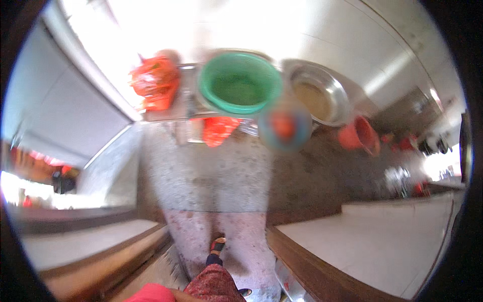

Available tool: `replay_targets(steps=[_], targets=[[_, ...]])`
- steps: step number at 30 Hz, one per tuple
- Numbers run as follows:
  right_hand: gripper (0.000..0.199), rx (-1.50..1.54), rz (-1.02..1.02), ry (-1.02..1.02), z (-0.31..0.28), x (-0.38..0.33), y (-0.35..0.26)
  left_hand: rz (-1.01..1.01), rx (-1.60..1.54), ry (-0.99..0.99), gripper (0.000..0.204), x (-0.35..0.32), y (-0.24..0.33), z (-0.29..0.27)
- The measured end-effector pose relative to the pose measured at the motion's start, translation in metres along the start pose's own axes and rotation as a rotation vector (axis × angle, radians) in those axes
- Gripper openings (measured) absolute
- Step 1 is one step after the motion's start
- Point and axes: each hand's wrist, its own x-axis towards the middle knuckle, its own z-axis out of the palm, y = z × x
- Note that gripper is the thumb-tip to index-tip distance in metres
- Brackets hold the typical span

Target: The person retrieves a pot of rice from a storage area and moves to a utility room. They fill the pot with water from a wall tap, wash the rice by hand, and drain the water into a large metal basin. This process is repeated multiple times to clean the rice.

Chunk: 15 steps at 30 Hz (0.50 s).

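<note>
Neither of my hands is in view. Only a bare strip of my arm [188,296] shows at the lower edge, beside a pink-red sleeve [151,293]. Below, my foot in a dark sandal [218,244] steps on the speckled floor [211,186]. Farther ahead, against the white wall, stands a green plastic basin [275,83] with something green inside, too blurred to name. To its right is a steel basin [338,95] holding cloudy, brownish contents. A blurred round blue-grey shape [302,128] with an orange-red middle overlaps the space in front of both basins.
Orange-red plastic bags [156,83] lie left of the green basin, and a smaller red bag [219,131] hangs below it. A red bucket [358,135] stands at right. Doorway frames [322,267] flank the passage, with a white panel [372,241] on the right.
</note>
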Motion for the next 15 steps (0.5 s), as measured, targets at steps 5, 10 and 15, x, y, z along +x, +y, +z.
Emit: replay_targets(steps=[5,10,15], targets=[[0.027,0.040,-0.235,-0.337,0.028,-0.033,-0.014,0.327,-0.002,-0.197,0.066,-0.015,0.084,0.086],[0.024,0.028,-0.396,-0.595,0.033,-0.062,0.001,0.454,0.145,-0.261,0.066,-0.043,0.110,0.156],[0.022,0.017,-0.422,-0.727,0.030,-0.048,0.031,0.525,0.192,-0.342,0.067,-0.065,0.124,0.190]])
